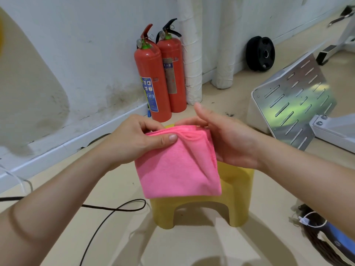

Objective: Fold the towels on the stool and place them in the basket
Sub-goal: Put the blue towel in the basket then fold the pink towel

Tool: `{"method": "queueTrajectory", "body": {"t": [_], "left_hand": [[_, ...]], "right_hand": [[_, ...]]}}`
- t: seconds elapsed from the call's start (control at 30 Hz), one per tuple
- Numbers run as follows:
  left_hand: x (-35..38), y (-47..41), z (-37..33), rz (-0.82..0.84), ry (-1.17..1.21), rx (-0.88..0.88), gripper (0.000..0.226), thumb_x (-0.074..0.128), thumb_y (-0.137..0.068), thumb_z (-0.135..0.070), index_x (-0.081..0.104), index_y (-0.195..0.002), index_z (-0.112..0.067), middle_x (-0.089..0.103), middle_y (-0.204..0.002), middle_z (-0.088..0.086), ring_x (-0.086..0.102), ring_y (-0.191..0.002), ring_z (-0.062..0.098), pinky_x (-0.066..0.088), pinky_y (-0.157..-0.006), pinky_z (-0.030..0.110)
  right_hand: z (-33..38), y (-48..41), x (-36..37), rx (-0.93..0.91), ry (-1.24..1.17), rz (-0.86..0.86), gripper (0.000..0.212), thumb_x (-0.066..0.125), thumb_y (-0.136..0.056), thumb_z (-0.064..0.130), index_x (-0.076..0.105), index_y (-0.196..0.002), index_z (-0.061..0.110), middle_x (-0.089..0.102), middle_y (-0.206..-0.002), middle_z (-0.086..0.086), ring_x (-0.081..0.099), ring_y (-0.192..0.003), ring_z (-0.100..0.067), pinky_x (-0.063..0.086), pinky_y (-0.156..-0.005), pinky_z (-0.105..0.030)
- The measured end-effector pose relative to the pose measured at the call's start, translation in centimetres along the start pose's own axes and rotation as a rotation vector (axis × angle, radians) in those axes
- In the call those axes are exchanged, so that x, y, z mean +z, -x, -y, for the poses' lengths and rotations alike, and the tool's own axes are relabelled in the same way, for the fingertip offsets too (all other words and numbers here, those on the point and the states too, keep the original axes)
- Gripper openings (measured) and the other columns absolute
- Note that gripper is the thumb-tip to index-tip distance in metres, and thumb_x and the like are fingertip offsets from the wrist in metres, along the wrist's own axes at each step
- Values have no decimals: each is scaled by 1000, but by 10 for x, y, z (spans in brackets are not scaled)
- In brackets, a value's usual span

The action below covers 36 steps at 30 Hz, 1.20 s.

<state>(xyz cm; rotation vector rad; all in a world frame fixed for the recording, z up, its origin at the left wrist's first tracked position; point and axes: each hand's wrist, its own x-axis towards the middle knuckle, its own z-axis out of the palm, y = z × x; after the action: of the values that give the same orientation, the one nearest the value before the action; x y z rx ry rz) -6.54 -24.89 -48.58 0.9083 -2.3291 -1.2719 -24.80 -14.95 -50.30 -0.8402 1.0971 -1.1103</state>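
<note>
While the folded pink towel (176, 166) hangs above the yellow stool (238, 198), my left grip (134, 141) and right grip (230, 143) pinch its top edge; it looks soft, light and floppy, so I judge corners hold best.

Fuzzy matt pink cloth towel (178, 166), smooth, probably plastic yellow stool (238, 189), glossy red extinguishers (151, 73)
</note>
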Motion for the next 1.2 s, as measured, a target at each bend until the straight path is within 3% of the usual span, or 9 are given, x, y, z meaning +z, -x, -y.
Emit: {"method": "queueTrajectory", "body": {"t": [0.1,0.2,0.4,0.57,0.67,0.83,0.97,1.07,1.2], "left_hand": [[11,-2,-3,-72,-114,6,36,70,-67,-54,74,-70,-18,65,-63,3,53,-57,4,40,-53,22],[14,-6,0,-127,-138,-13,38,75,-70,-49,71,-71,-11,61,-62,8,50,-55,5,37,-49,20],[8,-16,20,-32,406,-201,34,84,-62,-19,51,-67,-17,56,-62,-2,52,-51,9,39,-44,18],[28,-29,42,-76,648,-238,28,68,-76,3,60,-91,-19,57,-73,10,56,-59,18,48,-53,23],[43,-48,59,-160,403,-226,34,67,-79,8,63,-97,-21,53,-83,14,52,-72,23,45,-67,32],[66,-74,72,-302,81,-163,43,71,-78,-4,58,-110,-29,54,-92,2,53,-78,16,46,-75,31],[61,-76,66,-422,-414,253,42,64,-78,-7,60,-117,-21,54,-119,2,51,-107,13,35,-93,16],[72,-67,60,-142,-618,456,35,51,-90,-33,63,-119,-18,55,-132,3,47,-122,17,34,-103,26],[97,-53,70,267,-914,203,68,10,-96,-58,1,-154,-23,-8,-161,-5,-10,-147,11,-2,-120,38]], "right_hand": [[1,3,10,-117,425,-82,48,77,-67,49,62,-109,31,68,-108,0,66,-97,-16,53,-87,-32],[-5,-1,14,-268,742,-258,32,76,-75,20,64,-104,30,62,-90,16,58,-81,4,45,-70,-8],[-6,-4,-3,-292,443,-255,14,66,-86,8,67,-98,16,64,-86,7,57,-78,-5,47,-72,-20],[-27,-16,-26,-125,402,-410,26,66,-87,12,60,-109,25,55,-86,-2,51,-72,-14,45,-64,-27],[-43,-27,-44,-146,701,-554,31,63,-87,12,57,-115,24,54,-90,5,50,-76,-9,39,-62,-17],[-57,-44,-61,-238,1145,-632,21,58,-88,15,63,-108,15,68,-106,-3,59,-99,-24,43,-81,-29],[-58,-55,-64,-354,1267,-678,21,53,-89,15,62,-108,15,68,-101,-6,59,-94,-27,42,-72,-33],[-59,-64,-66,-376,1330,-682,24,50,-89,18,60,-111,16,65,-103,-6,58,-94,-27,44,-73,-35],[-58,-69,-67,-212,1539,-727,42,49,-90,30,48,-130,17,48,-128,-6,46,-119,-28,42,-89,-44]]}}
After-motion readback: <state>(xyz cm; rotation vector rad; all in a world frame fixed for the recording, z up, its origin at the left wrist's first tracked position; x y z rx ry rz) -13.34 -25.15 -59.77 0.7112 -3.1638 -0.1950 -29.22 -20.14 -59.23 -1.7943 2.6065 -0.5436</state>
